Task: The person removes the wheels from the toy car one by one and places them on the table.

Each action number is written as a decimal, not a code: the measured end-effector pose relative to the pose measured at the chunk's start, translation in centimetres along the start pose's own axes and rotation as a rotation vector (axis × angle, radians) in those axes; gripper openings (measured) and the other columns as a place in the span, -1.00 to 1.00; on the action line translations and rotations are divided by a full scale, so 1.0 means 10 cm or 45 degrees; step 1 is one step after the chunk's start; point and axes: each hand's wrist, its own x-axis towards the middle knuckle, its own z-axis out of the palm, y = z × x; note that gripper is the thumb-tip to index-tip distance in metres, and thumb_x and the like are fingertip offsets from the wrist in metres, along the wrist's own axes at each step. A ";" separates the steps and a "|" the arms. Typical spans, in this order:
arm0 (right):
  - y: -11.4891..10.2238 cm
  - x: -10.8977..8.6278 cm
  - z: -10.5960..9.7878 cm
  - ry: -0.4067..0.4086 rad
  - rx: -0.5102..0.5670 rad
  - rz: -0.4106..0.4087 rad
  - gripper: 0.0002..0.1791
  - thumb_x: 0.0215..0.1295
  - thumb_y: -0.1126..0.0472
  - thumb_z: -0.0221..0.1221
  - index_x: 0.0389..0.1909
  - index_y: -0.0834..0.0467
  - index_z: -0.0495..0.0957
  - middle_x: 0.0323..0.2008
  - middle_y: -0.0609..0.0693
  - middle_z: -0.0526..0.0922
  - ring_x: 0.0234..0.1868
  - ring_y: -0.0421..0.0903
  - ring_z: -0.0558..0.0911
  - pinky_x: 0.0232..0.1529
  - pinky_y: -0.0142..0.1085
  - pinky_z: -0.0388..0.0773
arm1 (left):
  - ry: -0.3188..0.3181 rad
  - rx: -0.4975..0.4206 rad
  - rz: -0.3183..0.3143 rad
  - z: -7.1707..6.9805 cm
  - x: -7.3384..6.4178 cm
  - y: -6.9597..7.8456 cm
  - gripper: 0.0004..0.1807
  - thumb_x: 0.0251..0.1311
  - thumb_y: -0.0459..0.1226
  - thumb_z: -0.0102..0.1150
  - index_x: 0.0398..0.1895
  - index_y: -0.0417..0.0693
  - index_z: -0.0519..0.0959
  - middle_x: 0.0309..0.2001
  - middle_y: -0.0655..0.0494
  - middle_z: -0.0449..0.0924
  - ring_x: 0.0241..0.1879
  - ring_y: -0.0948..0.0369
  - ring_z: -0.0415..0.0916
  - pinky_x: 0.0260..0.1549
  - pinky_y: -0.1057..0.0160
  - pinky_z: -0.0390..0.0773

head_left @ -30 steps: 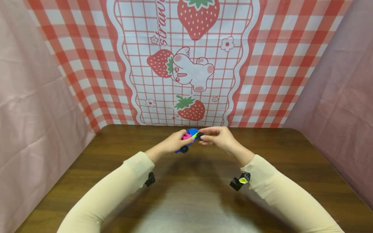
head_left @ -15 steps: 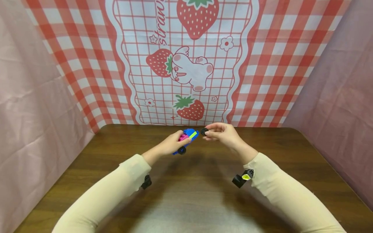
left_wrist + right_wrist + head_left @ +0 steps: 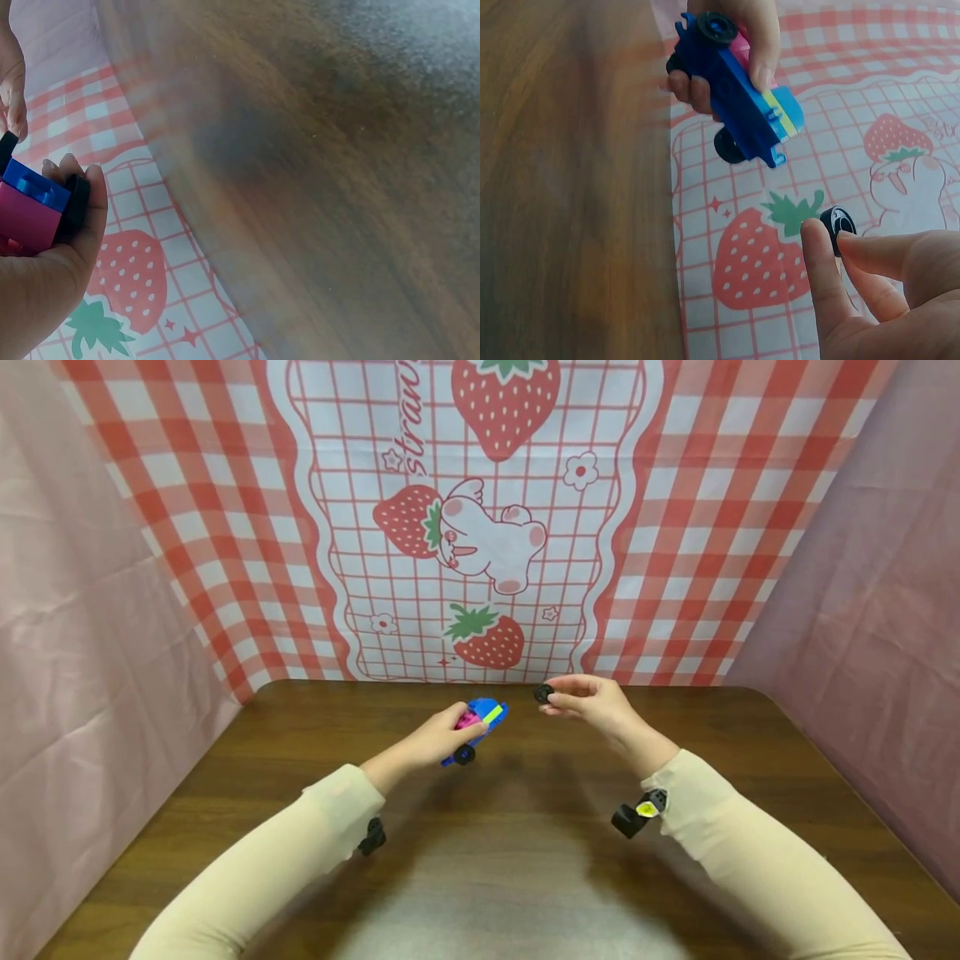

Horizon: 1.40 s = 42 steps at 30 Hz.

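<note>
My left hand [image 3: 431,739] grips a blue toy car [image 3: 491,710] with a pink middle and a yellow-green stripe, holding it above the table. In the right wrist view, black wheels sit on the car [image 3: 739,90], and a bare blue stub [image 3: 777,160] shows at one front corner. Off to the right, my right hand [image 3: 603,708] pinches a loose black wheel [image 3: 543,694] between thumb and fingers, apart from the car. The left wrist view shows only part of the car's pink block [image 3: 30,214] and a wheel [image 3: 74,208] by the fingers.
A brown wooden table [image 3: 480,860] lies under both hands. Behind its far edge hangs a red-and-white checked cloth [image 3: 697,527] with strawberry prints. Pink curtains [image 3: 90,610] close off the sides. A small black camera [image 3: 633,817] is strapped at the right wrist.
The wheel was against the car a second ago; my right hand has pulled it off and carried it right. My left hand has drawn the car slightly left and toward me.
</note>
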 end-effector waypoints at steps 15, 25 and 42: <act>0.11 0.03 -0.28 0.059 0.061 0.077 -0.50 0.33 0.44 0.11 0.24 0.54 0.29 -0.32 -0.09 0.68 -0.32 -0.19 0.74 -0.05 -0.32 0.61 | 0.027 -0.010 0.011 0.02 -0.03 -0.04 -0.67 0.37 -0.03 0.02 -0.14 -0.13 0.36 -0.31 0.01 0.41 -0.42 0.19 0.35 -0.53 0.31 0.38; 0.26 0.08 -0.41 0.110 0.136 0.146 -0.72 0.28 0.51 0.11 0.00 0.50 0.43 -0.48 -0.06 0.71 -0.41 -0.20 0.72 -0.19 -0.38 0.64 | 0.086 -0.024 0.014 0.02 -0.04 -0.09 -0.67 0.38 -0.03 0.02 -0.10 -0.13 0.39 -0.23 -0.03 0.46 -0.31 0.16 0.40 -0.42 0.31 0.43; 0.55 0.17 -0.61 0.180 0.197 0.262 -0.82 0.28 0.54 0.08 -0.13 0.39 0.54 -0.46 -0.08 0.69 -0.38 -0.20 0.70 -0.12 -0.35 0.64 | 0.098 -0.054 0.038 0.07 -0.03 -0.16 -0.71 0.37 -0.05 0.05 -0.26 -0.09 0.36 -0.34 0.07 0.37 -0.37 0.20 0.34 -0.43 0.31 0.39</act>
